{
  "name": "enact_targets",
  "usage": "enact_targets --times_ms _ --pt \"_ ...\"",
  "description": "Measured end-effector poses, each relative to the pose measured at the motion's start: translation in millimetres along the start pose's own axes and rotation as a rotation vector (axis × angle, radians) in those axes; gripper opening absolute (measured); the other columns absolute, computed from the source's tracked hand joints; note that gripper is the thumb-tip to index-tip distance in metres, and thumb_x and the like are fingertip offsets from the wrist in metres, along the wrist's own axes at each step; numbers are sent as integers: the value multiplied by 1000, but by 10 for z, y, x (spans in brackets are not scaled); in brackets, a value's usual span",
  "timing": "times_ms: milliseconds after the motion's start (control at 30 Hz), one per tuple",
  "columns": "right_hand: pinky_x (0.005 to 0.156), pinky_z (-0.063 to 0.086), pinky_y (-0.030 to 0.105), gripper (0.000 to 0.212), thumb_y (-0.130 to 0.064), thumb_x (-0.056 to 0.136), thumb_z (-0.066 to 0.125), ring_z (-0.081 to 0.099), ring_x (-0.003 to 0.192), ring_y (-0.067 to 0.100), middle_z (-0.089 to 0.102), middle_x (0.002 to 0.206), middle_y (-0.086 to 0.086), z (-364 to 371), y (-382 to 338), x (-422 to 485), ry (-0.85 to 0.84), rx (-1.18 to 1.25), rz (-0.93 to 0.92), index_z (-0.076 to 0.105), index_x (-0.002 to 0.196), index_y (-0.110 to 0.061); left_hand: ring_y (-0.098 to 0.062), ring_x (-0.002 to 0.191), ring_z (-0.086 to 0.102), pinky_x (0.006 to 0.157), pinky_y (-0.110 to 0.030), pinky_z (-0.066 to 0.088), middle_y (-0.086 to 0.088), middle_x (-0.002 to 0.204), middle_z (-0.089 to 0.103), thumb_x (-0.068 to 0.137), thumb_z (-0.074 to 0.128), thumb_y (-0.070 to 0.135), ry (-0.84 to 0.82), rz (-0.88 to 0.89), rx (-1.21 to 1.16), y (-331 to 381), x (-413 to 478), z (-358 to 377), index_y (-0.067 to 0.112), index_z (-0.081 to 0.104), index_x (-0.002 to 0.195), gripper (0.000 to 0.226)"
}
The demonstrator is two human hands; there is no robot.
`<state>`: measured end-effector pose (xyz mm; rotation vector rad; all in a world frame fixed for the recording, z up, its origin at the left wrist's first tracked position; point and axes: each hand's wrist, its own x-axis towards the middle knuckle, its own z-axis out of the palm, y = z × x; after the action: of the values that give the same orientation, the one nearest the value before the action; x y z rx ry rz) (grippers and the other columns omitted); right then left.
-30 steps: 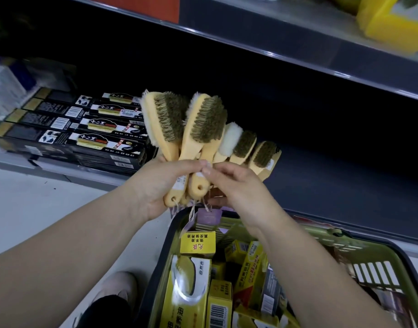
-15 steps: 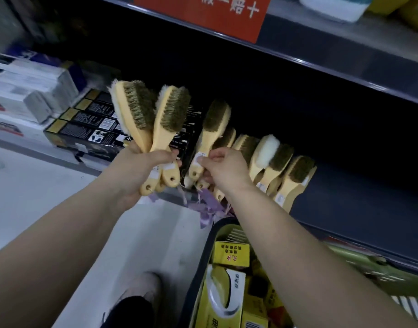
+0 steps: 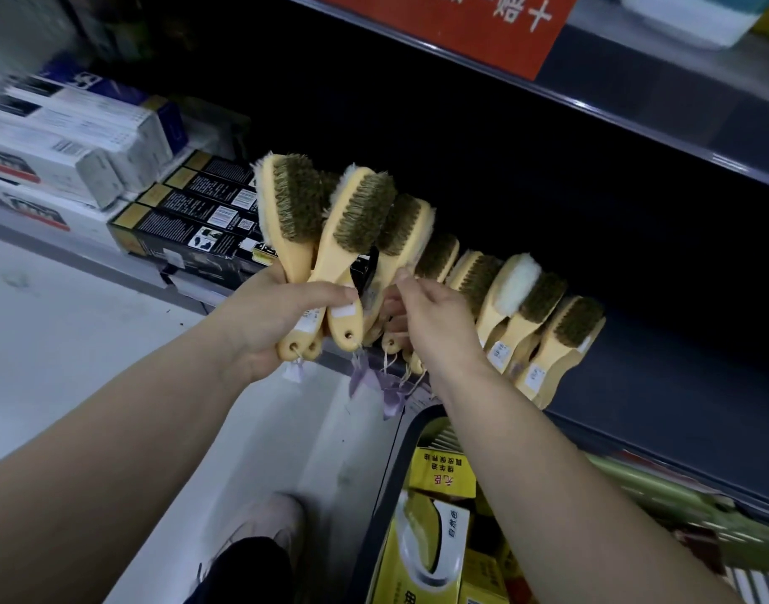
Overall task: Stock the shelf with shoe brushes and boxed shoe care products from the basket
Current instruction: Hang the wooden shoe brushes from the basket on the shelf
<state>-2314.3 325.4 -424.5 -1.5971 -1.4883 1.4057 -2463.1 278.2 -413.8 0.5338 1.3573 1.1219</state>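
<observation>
My left hand (image 3: 269,324) grips the wooden handles of two shoe brushes (image 3: 330,224), bristle heads up, in front of the dark shelf. My right hand (image 3: 439,324) holds a fan of several more brushes (image 3: 526,298) by their handles, spread to the right over the shelf floor (image 3: 661,385); its fingers pinch at the handle of the brush (image 3: 400,233) nearest the left bunch. Paper tags and strings (image 3: 387,385) dangle below the handles. The green basket (image 3: 661,486) with a black rim sits bottom right, holding yellow boxed products (image 3: 443,473).
Black boxes (image 3: 190,220) and white boxes (image 3: 68,146) lie on the shelf at left. An upper shelf edge (image 3: 635,124) with a red sign (image 3: 496,24) overhangs. A light floor (image 3: 68,342) lies left, with my shoe (image 3: 260,529) at the bottom.
Both hands have risen and moved toward the shelf with the brushes. The single bunch was split: two brushes stay in the left hand, the rest fan out in the right.
</observation>
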Motion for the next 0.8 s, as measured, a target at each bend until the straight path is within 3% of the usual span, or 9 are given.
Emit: enact_targets --times_ms 100,167,267,400,467,567,600,667,800 --pt "52 51 16 15 -31 90 61 63 59 2 69 66 -8 1 -82 -286 -347 131 31 69 83 -21 -23 54 61 44 -25 45 -10 68 66 71 72 8 -80 11 -29 -15 -16 44 1 60 102 34" --pt "59 54 16 3 -20 87 66 63 63 2 70 72 -7 -21 -73 -340 -390 147 -1 68 88 -19 -27 63 64 50 -30 50 -13 76 68 66 74 14 -127 19 -18 -15 -30 75 2 62 101 39" --pt "60 53 19 4 -17 88 65 64 66 7 70 82 1 -72 -65 -300 -263 164 -15 64 90 -20 -23 75 68 58 -32 55 -11 85 72 71 72 12 -101 117 3 -25 -48 162 4 66 100 30" --pt "70 56 27 9 -21 91 60 66 68 7 70 81 -5 -73 -42 -178 -32 212 -39 59 84 -27 -2 57 64 49 -15 48 8 64 70 73 71 12 11 282 -27 -32 -57 267 13 65 89 17" --pt "74 54 24 8 -24 92 58 66 70 1 69 81 -13 -120 -3 -93 59 234 -55 57 91 -31 5 55 62 48 -11 46 14 61 68 76 70 12 73 317 -41 -27 -41 256 18 65 86 12" --pt "77 48 25 25 -26 97 49 62 82 12 68 100 -4 -182 103 -1 80 201 24 50 122 -25 6 56 61 48 -11 46 16 63 68 81 67 19 102 296 -42 -56 -17 219 23 65 88 8" --pt "72 46 25 27 -26 98 47 59 79 12 66 100 -1 -181 148 27 80 185 65 48 124 -24 4 54 60 46 -13 46 16 61 66 83 65 22 98 271 -44 -72 -12 218 24 65 89 6" --pt "65 44 24 25 -26 97 46 59 76 13 64 97 0 -142 218 61 76 162 145 47 122 -24 -1 50 57 44 -17 44 15 58 63 87 61 28 90 233 -40 -105 0 234 24 63 93 8" --pt "70 50 33 21 -23 91 58 60 76 21 66 94 7 -59 278 135 48 25 176 58 109 -11 1 47 58 44 -18 44 16 55 63 92 54 28 84 177 -74 -146 15 278 27 60 96 7"
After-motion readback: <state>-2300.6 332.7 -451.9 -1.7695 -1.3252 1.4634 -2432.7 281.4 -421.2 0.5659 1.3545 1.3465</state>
